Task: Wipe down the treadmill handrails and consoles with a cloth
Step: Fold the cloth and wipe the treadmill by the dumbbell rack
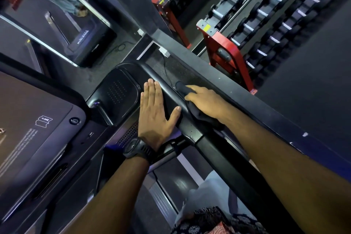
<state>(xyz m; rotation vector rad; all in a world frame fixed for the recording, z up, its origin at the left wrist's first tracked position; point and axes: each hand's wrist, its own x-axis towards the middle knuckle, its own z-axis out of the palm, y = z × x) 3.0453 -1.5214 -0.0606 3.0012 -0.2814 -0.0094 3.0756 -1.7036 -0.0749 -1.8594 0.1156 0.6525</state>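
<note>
The black treadmill handrail (pixel 218 150) runs diagonally from the lower right up to the console's right tray (pixel 117 89). My right hand (pixel 206 100) presses a dark cloth (pixel 182 87) onto the rail's outer side, fingers curled over it. My left hand (pixel 155 112) lies flat and open on the inner side of the rail beside the tray, a black watch on its wrist. The console panel (pixel 38 119) with printed text fills the lower left.
A red dumbbell rack (pixel 228 53) with several dumbbells stands beyond a dark ledge (pixel 247 100) at the upper right. A mirror (pixel 57 24) at the upper left reflects another treadmill. The treadmill belt (pixel 171 182) lies below my arms.
</note>
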